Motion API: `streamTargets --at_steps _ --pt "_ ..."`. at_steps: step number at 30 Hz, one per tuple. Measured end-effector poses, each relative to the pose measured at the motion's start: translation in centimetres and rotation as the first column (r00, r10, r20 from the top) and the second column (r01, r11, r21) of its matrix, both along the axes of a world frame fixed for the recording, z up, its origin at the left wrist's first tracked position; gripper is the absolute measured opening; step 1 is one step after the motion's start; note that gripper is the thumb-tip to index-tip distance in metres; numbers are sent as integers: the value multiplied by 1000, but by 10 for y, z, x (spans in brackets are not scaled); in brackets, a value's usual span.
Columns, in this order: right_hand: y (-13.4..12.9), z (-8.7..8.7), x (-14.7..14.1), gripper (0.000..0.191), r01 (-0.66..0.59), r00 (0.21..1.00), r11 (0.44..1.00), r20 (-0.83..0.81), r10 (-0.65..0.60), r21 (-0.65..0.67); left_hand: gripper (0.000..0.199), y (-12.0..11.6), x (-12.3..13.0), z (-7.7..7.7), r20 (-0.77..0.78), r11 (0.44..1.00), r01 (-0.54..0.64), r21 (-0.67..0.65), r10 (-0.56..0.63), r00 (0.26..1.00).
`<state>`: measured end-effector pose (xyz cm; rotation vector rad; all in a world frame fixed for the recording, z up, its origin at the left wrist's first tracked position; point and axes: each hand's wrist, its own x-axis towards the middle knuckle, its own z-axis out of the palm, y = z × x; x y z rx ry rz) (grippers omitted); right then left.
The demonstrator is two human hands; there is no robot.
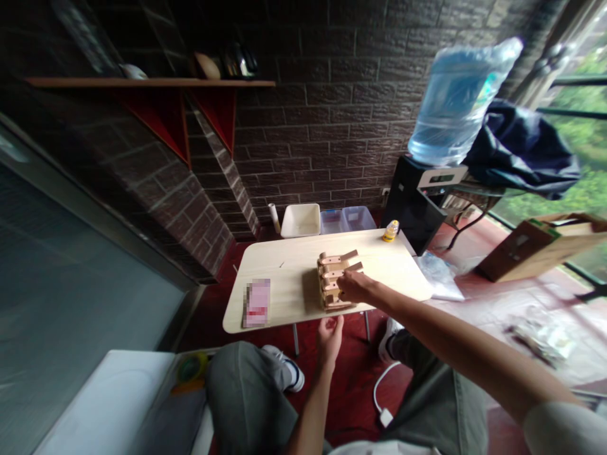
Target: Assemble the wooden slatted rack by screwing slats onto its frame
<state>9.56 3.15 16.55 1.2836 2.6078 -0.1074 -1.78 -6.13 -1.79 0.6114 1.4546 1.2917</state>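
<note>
A small wooden assembly (332,284) stands near the front edge of the pale table (284,278). It has several parallel wooden bars with round dark spots, and some bar ends stick up at an angle. My right hand (355,287) is over its right side, fingers closed and bent down against it; what they pinch, if anything, is hidden. Just below the front table edge is my left hand (329,340), fingers loosely curled and thumb apart, with nothing visible in it.
A blurred pink item (257,302) lies at the table's left, a thin small piece (281,265) farther back. At the back right corner stands a yellow-labelled bottle (391,231). Bins (301,221) sit behind the table, and a water dispenser (412,202) to the right.
</note>
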Motion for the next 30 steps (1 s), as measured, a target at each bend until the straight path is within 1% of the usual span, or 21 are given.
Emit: streamTargets --at_steps 1,2,3,4,6,8,10,12,15,18,21,24,27,30 --pt "1 -2 2 31 5 1000 1000 -12 -5 -10 38 0 -8 0 -147 996 -37 82 48 988" --pt "2 -3 4 31 13 1000 1000 -24 -13 -16 40 2 -15 1 -267 982 -75 174 120 956" --pt "3 -5 5 31 15 999 1000 -35 -16 -20 45 5 -21 3 -345 968 -72 240 154 926" --pt "4 -6 7 31 16 999 999 -43 -17 -29 52 10 -26 6 -394 957 -33 287 149 907" --pt "7 -7 9 31 10 998 999 -55 -13 -45 58 23 -31 14 -433 933 98 346 66 899" --pt "10 -8 10 31 8 998 999 -63 -12 -53 56 35 -30 20 -447 899 181 400 19 894" --pt "11 -8 11 32 10 998 999 -67 -13 -53 50 44 -26 22 -483 874 221 433 18 876" --pt "13 -7 12 31 2 998 998 -70 -6 -58 44 49 -19 18 -527 864 228 449 50 849" --pt "13 -6 14 30 -2 997 998 -74 -3 -69 42 53 -13 4 -557 849 226 477 93 826" --pt "12 -6 15 28 -6 997 997 -81 0 -73 41 56 -12 -11 -571 837 270 476 61 818" --pt "11 -6 12 28 -3 996 999 -85 -1 -54 37 59 -17 -19 -592 851 295 435 23 806" --pt "10 -4 8 29 12 998 999 -66 -15 -42 36 63 -22 -18 -589 863 305 402 -11 808" --pt "9 2 5 30 -14 999 999 -42 12 -53 37 64 -26 -11 -584 867 310 391 -28 812" --pt "9 11 4 39 -55 998 997 -26 53 -54 42 62 -28 -7 -529 869 280 409 -25 848"
